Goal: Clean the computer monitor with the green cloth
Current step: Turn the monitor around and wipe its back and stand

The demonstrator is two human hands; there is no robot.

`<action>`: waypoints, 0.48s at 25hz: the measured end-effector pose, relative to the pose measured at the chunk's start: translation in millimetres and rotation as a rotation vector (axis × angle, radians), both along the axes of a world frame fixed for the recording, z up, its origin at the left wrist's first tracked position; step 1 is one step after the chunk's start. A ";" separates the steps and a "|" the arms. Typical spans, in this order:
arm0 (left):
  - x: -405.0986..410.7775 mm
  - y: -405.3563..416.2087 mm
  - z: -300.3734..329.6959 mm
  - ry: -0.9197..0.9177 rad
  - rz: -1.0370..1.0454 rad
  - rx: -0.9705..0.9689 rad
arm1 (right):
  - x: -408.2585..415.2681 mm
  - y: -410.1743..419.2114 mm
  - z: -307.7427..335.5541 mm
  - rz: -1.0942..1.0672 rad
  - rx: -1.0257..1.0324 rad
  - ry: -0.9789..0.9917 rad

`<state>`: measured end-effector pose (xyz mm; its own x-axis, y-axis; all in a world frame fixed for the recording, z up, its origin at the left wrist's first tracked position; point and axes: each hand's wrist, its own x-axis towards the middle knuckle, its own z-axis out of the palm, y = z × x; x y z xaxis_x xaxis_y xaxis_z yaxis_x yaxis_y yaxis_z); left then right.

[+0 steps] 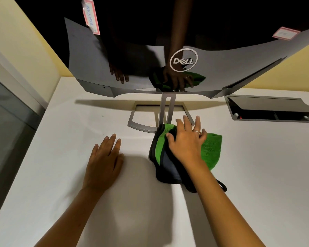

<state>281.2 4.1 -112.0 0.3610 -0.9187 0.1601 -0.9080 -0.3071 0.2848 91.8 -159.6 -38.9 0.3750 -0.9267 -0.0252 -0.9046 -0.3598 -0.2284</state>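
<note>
From my remote seat I see, far left, a grey panel (5,122) running along the edge of a white desk (257,175) under a yellow wall (16,32). My left hand (103,163) lies palm down on the bare desk surface, fingers extended and slightly spread, gripping nothing. Above it the computer monitor (89,56) leans over the desk, its glossy dark screen mirroring both hands and the cloth; a pink-bordered label (91,16) is stuck near its upper left, and the Dell logo (183,59) sits at the centre of its lower bezel. The monitor's grey stand (166,109) drops from the middle of the screen to an open rectangular base (141,125) resting on the desk. Just right of that base lies the green cloth (211,148), bunched on the desk with a dark blue-black layer (168,166) folded along its left side. My right hand (185,141) presses flat on top of the cloth, fingers spread and reaching toward the stand, thumb lying across the green fabric, not closed around it; a ring (197,132) shows on one finger. A second pink label (284,32) sits on the screen's right side. Far right, a grey cable hatch (268,107) in the desk stands open.
</note>
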 end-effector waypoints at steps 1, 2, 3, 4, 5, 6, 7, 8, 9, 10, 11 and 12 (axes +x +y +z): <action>0.5 0.1 -0.4 -0.005 0.000 0.002 | -1.9 -10.5 1.3 0.026 0.024 0.067; 1.2 0.4 -1.3 -0.010 0.001 0.005 | -2.2 -18.8 2.9 0.062 0.028 0.115; 1.7 0.6 -2.1 -0.013 0.002 0.009 | -1.8 -24.4 3.3 0.108 0.019 0.150; 2.0 0.9 -2.9 -0.014 0.002 0.013 | -1.1 -27.6 3.5 0.159 0.009 0.156; 1.9 1.2 -3.7 -0.013 0.001 0.018 | -0.6 -29.3 3.4 0.201 0.020 0.120; 1.6 1.6 -4.4 -0.014 0.001 0.022 | -0.1 -29.7 3.9 0.216 0.052 0.057; 1.7 1.6 -4.7 -0.014 0.002 0.025 | -0.3 -29.5 4.6 0.208 0.090 0.003; 1.7 1.5 -4.5 -0.014 0.002 0.028 | -0.7 -29.0 5.1 0.191 0.107 -0.015; 1.9 1.1 -4.3 -0.014 0.002 0.031 | -1.1 -28.0 5.3 0.174 0.095 -0.006; 2.0 1.2 -4.2 -0.015 0.001 0.034 | -1.0 -26.0 5.5 0.155 0.063 0.009; 2.0 1.2 -4.2 -0.017 0.000 0.037 | -0.5 -22.9 5.2 0.132 0.014 0.008; 1.8 1.4 -4.3 -0.018 -0.001 0.038 | 0.8 -19.3 5.6 0.104 -0.043 -0.010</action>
<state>283.0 5.4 -116.3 0.3579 -0.9245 0.1312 -0.9130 -0.3169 0.2569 92.6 -178.9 -33.4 0.4693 -0.8828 0.0183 -0.8595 -0.4614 -0.2199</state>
